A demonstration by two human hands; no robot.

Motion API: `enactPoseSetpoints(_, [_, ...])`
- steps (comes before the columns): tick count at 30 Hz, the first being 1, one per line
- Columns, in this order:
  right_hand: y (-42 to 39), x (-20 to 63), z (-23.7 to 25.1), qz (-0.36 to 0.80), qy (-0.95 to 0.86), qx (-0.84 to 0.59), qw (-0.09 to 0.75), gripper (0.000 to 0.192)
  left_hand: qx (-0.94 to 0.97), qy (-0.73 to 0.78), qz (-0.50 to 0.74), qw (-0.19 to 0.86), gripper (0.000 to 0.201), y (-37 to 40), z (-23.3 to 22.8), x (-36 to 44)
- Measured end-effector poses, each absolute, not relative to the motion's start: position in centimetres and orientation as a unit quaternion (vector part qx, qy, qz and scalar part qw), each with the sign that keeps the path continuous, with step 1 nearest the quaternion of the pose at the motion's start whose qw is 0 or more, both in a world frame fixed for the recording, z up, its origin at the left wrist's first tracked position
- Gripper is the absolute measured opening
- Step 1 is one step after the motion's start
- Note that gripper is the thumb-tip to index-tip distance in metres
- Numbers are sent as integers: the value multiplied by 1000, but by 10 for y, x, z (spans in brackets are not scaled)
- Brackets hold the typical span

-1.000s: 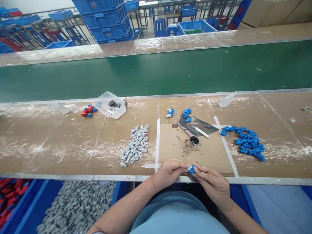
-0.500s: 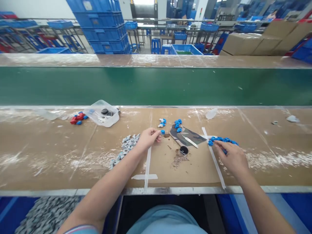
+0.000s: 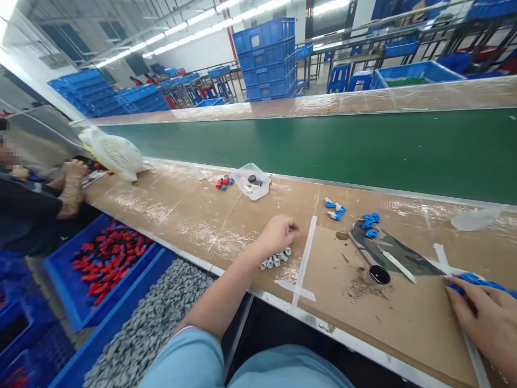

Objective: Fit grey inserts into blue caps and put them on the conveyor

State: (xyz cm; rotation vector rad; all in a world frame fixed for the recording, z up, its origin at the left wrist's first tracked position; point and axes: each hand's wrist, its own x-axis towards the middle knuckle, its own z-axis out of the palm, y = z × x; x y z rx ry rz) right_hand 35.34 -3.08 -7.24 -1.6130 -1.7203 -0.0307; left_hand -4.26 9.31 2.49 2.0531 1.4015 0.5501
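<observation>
Left hand sits loosely curled, knuckles up, on the pile of grey parts near the front edge of the surface; fingers cover most of the pile, can't tell if it has one gripped. Right hand is at the near right corner, fingers bent down onto blue parts; touching them, but a closed grip isn't visible.

Between the hands: white tape cross just right of the grey pile, then a cardboard mat with a black round cap and brown crumbs beside it. Camouflage cloth lies just beyond the cap, a white stick across it, a few blue pieces at its far end.

Farther left: clear tub, red and blue bits next to it. Green belt runs behind the surface.

Below the near edge, left: bin of grey parts, bin of red parts. Another person's hand at far left, by a white fan.
</observation>
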Motion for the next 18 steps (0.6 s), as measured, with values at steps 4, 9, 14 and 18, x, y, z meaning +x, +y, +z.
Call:
enactPoseSetpoints(4, [-25,346,-65,-108,-733,-601,300,24,852,492,80,159,12,57,14,-61])
enactPoseSetpoints(9, [-21,342,-63,-130,-727,-619,268,32,870,486,41,74,8,46,1,-53])
enactPoseSetpoints(14, [-32,333,-42,-54,-621,-725,295,32,873,477,90,56,8,48,-6,-53])
enactPoseSetpoints(18, [-50,310,-19,197,-489,-740,418,41,844,478,209,126,8,45,-11,-49])
